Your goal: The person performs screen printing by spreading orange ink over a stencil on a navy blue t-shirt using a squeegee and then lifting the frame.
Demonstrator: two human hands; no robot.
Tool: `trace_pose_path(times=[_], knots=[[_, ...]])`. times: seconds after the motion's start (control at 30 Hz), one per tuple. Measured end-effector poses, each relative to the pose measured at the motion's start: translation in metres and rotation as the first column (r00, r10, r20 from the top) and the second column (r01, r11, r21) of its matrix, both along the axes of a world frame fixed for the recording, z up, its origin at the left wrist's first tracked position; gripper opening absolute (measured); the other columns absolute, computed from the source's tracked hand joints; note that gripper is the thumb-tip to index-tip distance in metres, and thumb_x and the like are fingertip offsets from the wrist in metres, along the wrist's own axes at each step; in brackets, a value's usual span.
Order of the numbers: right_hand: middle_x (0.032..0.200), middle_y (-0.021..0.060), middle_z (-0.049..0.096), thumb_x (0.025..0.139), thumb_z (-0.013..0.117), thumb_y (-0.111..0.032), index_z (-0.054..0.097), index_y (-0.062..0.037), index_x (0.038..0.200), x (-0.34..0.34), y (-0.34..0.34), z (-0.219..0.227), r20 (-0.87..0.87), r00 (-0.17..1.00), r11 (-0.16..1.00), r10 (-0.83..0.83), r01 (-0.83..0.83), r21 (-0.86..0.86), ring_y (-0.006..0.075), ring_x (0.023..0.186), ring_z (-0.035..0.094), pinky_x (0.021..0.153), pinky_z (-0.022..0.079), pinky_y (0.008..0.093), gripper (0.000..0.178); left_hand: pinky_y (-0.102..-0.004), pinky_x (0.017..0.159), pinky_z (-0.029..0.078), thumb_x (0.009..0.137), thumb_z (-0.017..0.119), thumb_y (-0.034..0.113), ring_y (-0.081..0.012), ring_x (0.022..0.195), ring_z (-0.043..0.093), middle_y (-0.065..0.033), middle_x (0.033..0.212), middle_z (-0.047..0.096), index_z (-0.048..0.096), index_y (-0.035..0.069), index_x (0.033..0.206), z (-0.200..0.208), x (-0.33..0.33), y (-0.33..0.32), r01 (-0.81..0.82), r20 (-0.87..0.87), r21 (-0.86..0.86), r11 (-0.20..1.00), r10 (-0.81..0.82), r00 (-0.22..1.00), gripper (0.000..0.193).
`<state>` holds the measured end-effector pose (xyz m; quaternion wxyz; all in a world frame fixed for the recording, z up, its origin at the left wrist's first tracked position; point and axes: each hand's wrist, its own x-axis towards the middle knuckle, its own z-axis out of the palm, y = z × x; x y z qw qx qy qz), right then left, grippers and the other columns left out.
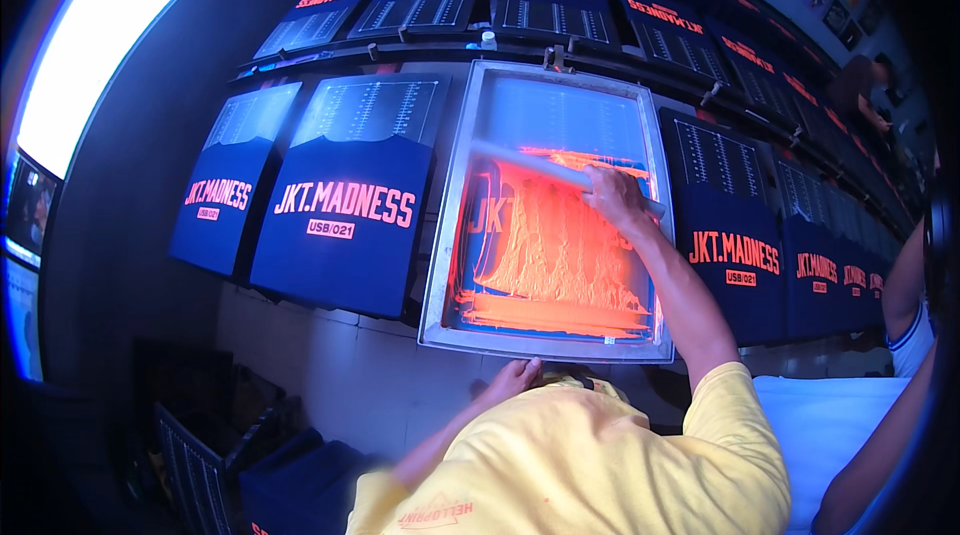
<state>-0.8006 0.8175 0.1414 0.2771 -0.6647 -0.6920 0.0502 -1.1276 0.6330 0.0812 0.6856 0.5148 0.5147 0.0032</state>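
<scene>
A metal-edged printing screen (545,349) lies over a dark blue panel in front of me. Thick orange ink (560,280) covers much of its mesh, streaked in the middle and heaped toward the near side. My right hand (615,197) is closed around the right part of a long pale squeegee (530,163), which reaches across the screen at a slant. The squeegee's left end is blurred. At the screen's near edge, my left hand (515,375) appears to grip the rim with curled fingers, partly hidden.
Dark blue printed panels (345,185) flank the screen on the left, and more panels (735,220) stretch away on the right. Another row (550,5) stands behind a dark rail. One person (865,95) stands far right; another's arm and white-blue clothing (905,325) are close by.
</scene>
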Motion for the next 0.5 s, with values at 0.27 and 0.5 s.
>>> trace_pose_path(times=[0.27,0.5], knots=[[0.083,0.0105,0.067,0.068,0.078,-0.014,0.062,-0.0082,0.088,-0.029,-0.064,-0.011,0.075,0.985,0.985,0.155,-0.160,0.069,0.0311,0.080,0.066,0.069,0.053,0.0449,0.027,-0.0304,0.066,0.038,0.104,0.044,0.045,-0.0105,0.073,0.043,0.0009,0.078,0.052,0.058,0.000,0.090,-0.017,-0.001,-0.011,-0.101,0.094,0.163,0.982,0.086,0.992,0.049],[0.084,0.0085,0.067,0.068,0.074,-0.011,0.064,-0.0075,0.095,-0.058,-0.172,-0.016,0.110,0.973,0.977,0.201,-0.207,0.048,0.0260,0.082,0.066,0.068,0.054,0.0424,0.029,-0.0281,0.057,0.037,0.103,0.045,0.046,-0.0081,0.064,0.043,0.0026,0.072,0.052,0.057,0.003,0.083,-0.004,0.008,-0.011,-0.184,0.132,0.174,0.967,0.162,0.978,0.048]])
